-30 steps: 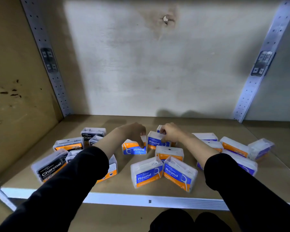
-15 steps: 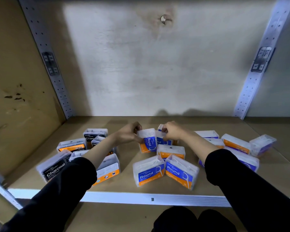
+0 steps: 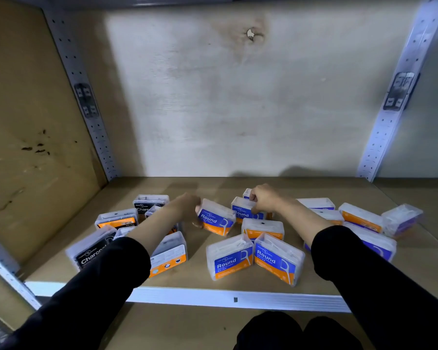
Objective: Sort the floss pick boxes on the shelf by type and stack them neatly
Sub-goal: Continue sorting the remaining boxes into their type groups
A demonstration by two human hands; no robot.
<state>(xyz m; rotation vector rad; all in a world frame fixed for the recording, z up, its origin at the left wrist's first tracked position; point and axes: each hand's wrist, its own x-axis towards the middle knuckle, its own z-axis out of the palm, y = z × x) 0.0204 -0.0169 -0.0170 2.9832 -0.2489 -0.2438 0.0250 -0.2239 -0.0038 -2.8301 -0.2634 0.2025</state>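
Several clear floss pick boxes lie scattered on the wooden shelf (image 3: 238, 185). Black "Charcoal" boxes (image 3: 91, 251) cluster at the left; blue-and-orange "Round" boxes (image 3: 229, 258) fill the middle and right. My left hand (image 3: 187, 207) grips a tilted Round box (image 3: 216, 219) by its left end, lifted slightly off the shelf. My right hand (image 3: 263, 198) is closed on the top of another upright Round box (image 3: 243, 210) just behind it. Both arms wear black sleeves.
The shelf's white metal front lip (image 3: 213, 296) runs across the bottom. Perforated uprights (image 3: 86, 102) stand at the back left and the back right (image 3: 395, 97). A wooden side panel (image 3: 23, 147) closes the left; bare shelf lies behind the boxes.
My left hand has picked up a Round box that lay flat, turned it and tilted it so its label faces me. My right hand has stayed on the box behind.
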